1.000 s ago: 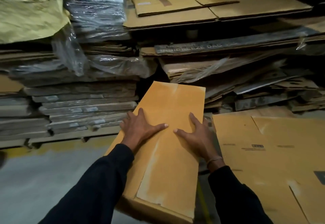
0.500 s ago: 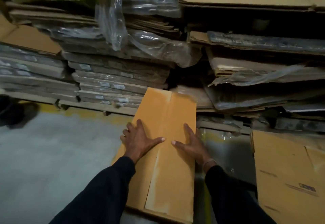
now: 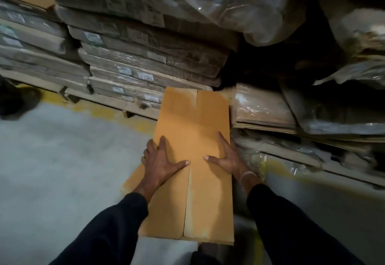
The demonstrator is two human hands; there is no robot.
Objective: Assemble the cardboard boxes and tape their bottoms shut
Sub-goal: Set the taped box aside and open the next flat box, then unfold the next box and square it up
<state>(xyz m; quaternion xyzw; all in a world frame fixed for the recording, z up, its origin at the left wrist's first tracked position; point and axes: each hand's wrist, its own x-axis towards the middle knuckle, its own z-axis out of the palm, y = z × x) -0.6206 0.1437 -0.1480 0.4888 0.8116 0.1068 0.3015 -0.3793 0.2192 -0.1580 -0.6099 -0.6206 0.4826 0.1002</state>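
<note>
Left hand (image 3: 161,161) and right hand (image 3: 226,158) are pressing flat, fingers spread, on the box (image 3: 192,123)'s 2 untaped flaps, which could spring open if released.

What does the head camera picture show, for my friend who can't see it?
Two hands press flat on a tan cardboard box standing on a grey concrete floor: the left hand on its left flap, the right hand on its right flap, holding the centre seam closed. Behind stand stacks of plastic-wrapped flattened cardboard.
</note>
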